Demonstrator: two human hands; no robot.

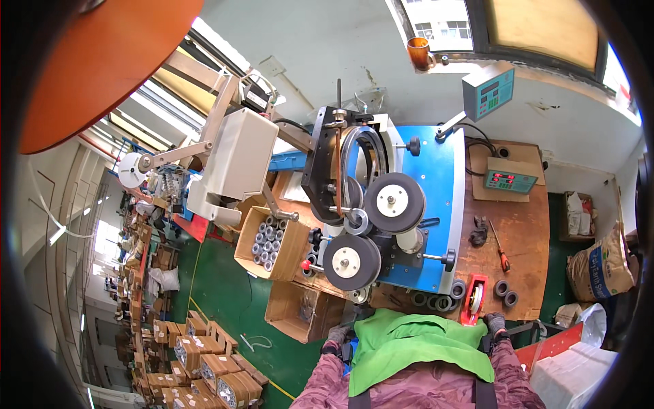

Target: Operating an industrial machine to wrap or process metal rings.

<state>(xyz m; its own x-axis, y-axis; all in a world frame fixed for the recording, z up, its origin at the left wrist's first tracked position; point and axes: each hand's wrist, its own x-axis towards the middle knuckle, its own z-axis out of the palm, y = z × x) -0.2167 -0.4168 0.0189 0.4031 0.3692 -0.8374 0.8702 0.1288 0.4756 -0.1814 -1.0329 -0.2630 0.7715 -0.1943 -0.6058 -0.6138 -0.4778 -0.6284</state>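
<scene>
At eleven o'clock from right hand (496, 322), red tape dispenser (474, 300)!
Pointing lengthwise near twelve, farther from left hand (338, 334); can't tell either grip.

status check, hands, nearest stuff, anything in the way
Left grey-gloved hand beside open brown cardboard box, grip unclear. Right grey-gloved hand by red tape dispenser, contact unclear. Two dark grey rings just beyond right hand.

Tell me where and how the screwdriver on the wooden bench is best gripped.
Probably by the screwdriver's orange-red handle, from above and the near side, with the right hand: it lies flat, thick handle nearer, thin shaft pointing away.
</scene>
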